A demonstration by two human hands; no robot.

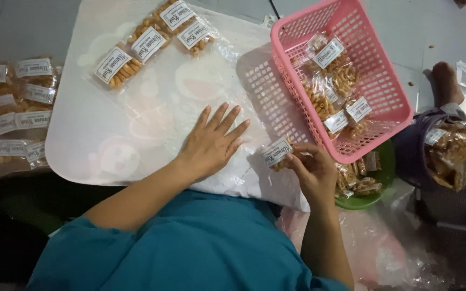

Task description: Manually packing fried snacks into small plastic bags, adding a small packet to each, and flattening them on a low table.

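Teal sleeves (190,242) fill the near edge; beyond them the left hand (211,143) lies flat, fingers spread, on a clear plastic sheet (163,102) over the white table (76,108). Right hand (311,170) pinches a small labelled snack packet (279,153) between fingertips, just beside the pink basket (384,70) of similar packets.

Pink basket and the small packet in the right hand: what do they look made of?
Pink basket: looks like moulded plastic, lattice walls, slight sheen. Small packet in the right hand: apparently clear glossy plastic film with a white paper-like label; golden snacks show through.

Clear white-labelled snack packets (136,51) everywhere
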